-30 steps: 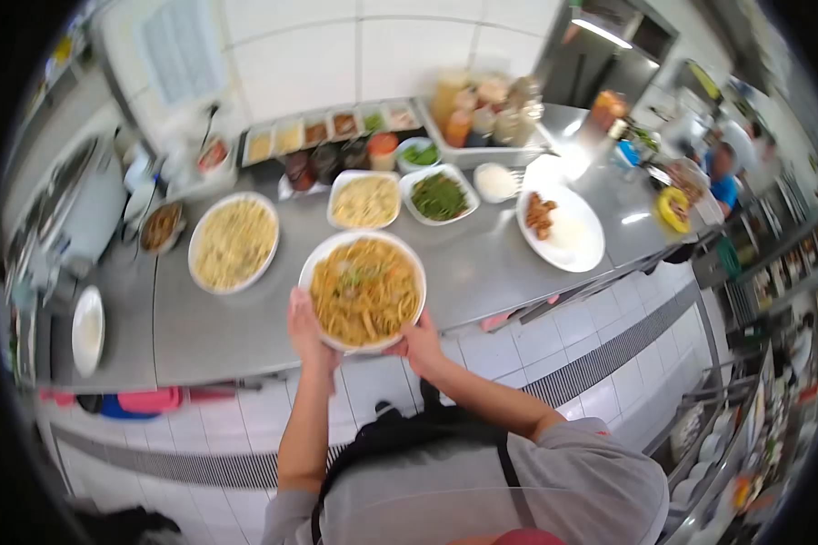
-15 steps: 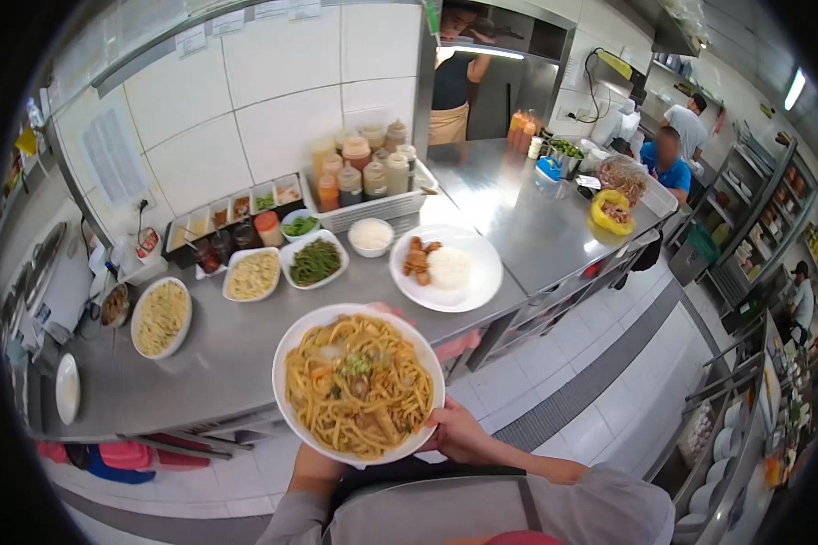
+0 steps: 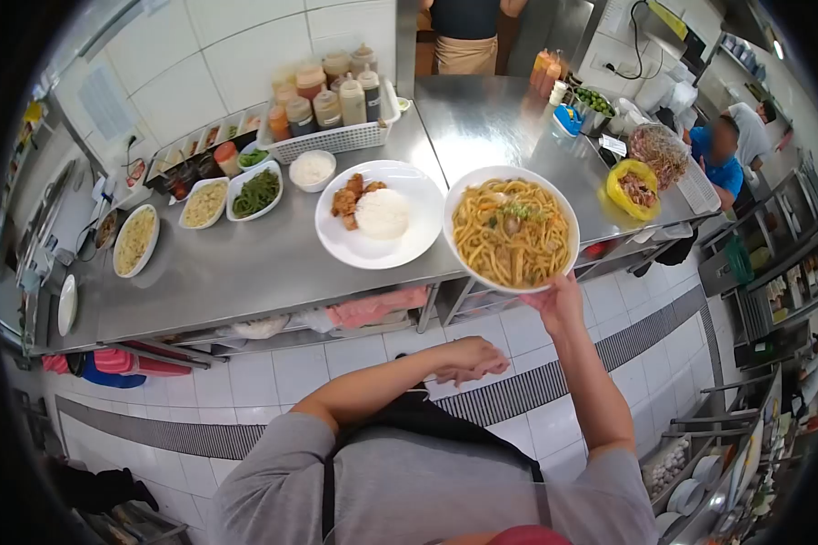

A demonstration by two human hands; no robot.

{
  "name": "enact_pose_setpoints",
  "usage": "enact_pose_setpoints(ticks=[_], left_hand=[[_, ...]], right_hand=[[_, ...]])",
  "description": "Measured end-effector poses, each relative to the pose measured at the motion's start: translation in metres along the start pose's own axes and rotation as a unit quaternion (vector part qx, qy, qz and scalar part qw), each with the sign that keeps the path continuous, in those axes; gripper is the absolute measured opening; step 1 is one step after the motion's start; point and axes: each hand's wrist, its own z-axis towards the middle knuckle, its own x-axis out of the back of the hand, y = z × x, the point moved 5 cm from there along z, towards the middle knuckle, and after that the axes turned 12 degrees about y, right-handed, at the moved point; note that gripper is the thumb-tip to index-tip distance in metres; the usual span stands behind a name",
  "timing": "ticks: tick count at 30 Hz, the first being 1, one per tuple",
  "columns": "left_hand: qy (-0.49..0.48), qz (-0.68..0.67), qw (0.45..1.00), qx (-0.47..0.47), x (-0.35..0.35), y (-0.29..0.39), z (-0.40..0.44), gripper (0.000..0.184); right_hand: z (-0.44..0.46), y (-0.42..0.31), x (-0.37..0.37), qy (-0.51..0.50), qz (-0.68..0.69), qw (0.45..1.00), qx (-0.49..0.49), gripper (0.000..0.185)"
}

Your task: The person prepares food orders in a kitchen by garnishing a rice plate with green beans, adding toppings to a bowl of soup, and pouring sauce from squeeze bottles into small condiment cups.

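Note:
My right hand grips the near rim of a white bowl of noodles. The noodles carry chopped green garnish on top. The bowl is at the front edge of the steel counter; I cannot tell whether it touches the surface. My left hand is in front of my body, below and left of the bowl, with loosely extended fingers and nothing in it. Left of the bowl, a white plate on the counter holds fried pieces and white rice.
Dishes of noodles and green beans and a bowl of white food line the counter. Behind them stands a basket of sauce bottles. A yellow bag lies at right. People stand beyond the counter.
The noodle bowl has moved right and away from my body, out to the counter's edge beside the plate. My left hand has let go of it; my right hand still holds it.

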Motion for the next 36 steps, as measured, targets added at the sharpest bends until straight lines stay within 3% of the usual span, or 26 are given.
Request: enact_pose_setpoints(ticks=[2, 3, 5, 6, 7, 9, 12, 13, 17, 19, 21, 23, 24, 26, 27, 28, 29, 31, 32, 34, 36], left_hand=[[-0.023, 0.129, 0.991, -0.040, 0.005, 0.023, 0.010, 0.037], [-0.029, 0.120, 0.992, -0.029, 0.003, 0.021, 0.015, 0.037], [-0.003, 0.363, 0.908, -0.210, 0.013, 0.054, 0.043, 0.037], [0.029, 0.323, 0.932, -0.159, 0.020, 0.073, 0.043, 0.036], [0.017, 0.320, 0.935, -0.150, 0.020, 0.085, 0.042, 0.036], [-0.031, 0.206, 0.977, -0.047, 0.026, 0.113, 0.053, 0.035], [-0.017, 0.124, 0.992, -0.006, 0.036, 0.148, 0.070, 0.033], [-0.003, 0.085, 0.996, 0.028, 0.041, 0.151, 0.075, 0.033], [0.049, 0.060, 0.997, 0.015, 0.059, 0.181, 0.101, 0.031], [0.098, 0.043, 0.993, -0.039, 0.068, 0.190, 0.121, 0.030], [0.185, 0.018, 0.982, 0.014, 0.082, 0.227, 0.125, 0.032], [0.291, -0.007, 0.956, -0.046, 0.092, 0.244, 0.133, 0.031], [0.316, 0.006, 0.944, -0.099, 0.096, 0.257, 0.136, 0.031], [0.375, 0.029, 0.911, -0.167, 0.112, 0.273, 0.140, 0.032], [0.436, 0.111, 0.872, -0.193, 0.123, 0.275, 0.141, 0.033], [0.487, 0.191, 0.826, -0.209, 0.127, 0.277, 0.139, 0.035], [0.506, 0.194, 0.814, -0.211, 0.130, 0.276, 0.138, 0.035], [0.576, 0.374, 0.716, -0.126, 0.135, 0.270, 0.138, 0.031], [0.602, 0.378, 0.672, -0.206, 0.142, 0.242, 0.154, 0.032], [0.579, 0.417, 0.674, -0.191, 0.143, 0.199, 0.167, 0.033], [0.552, 0.459, 0.674, -0.176, 0.147, 0.197, 0.146, 0.034]], right_hand=[[0.059, 0.001, 0.010, 0.037, 0.019, 0.999, 0.001, 0.052], [0.081, 0.008, 0.017, 0.040, 0.024, 0.999, 0.009, 0.051], [0.140, -0.007, 0.008, 0.036, 0.031, 0.998, 0.036, 0.050], [0.164, -0.006, 0.006, 0.039, 0.029, 0.998, 0.031, 0.050], [0.178, 0.001, 0.008, 0.050, 0.030, 0.998, 0.018, 0.050], [0.207, -0.003, -0.004, 0.050, 0.028, 0.998, 0.006, 0.047], [0.254, -0.012, -0.015, 0.078, 0.046, 0.996, -0.018, 0.046], [0.275, -0.013, -0.021, 0.042, 0.048, 0.998, -0.020, 0.044], [0.348, -0.025, -0.049, -0.072, 0.069, 0.994, -0.050, 0.039], [0.382, -0.030, -0.061, -0.093, 0.034, 0.992, -0.084, 0.038], [0.427, -0.037, -0.076, -0.140, 0.020, 0.988, -0.066, 0.038], [0.440, -0.056, -0.093, -0.173, -0.001, 0.984, -0.045, 0.039], [0.454, -0.058, -0.102, -0.184, -0.007, 0.980, -0.080, 0.042], [0.490, -0.051, -0.102, -0.149, 0.048, 0.983, -0.093, 0.042], [0.518, -0.035, -0.095, -0.171, 0.114, 0.968, -0.145, 0.046], [0.507, -0.034, -0.088, -0.107, 0.119, 0.981, -0.115, 0.043], [0.494, -0.019, -0.075, -0.059, 0.114, 0.982, -0.140, 0.041], [0.433, -0.015, -0.083, -0.006, 0.075, 0.989, -0.126, 0.032], [0.403, -0.027, -0.098, -0.055, 0.034, 0.993, -0.095, 0.027], [0.373, -0.043, -0.132, -0.115, -0.012, 0.991, -0.066, 0.023], [0.349, -0.074, -0.206, -0.289, -0.064, 0.947, 0.128, 0.018]])
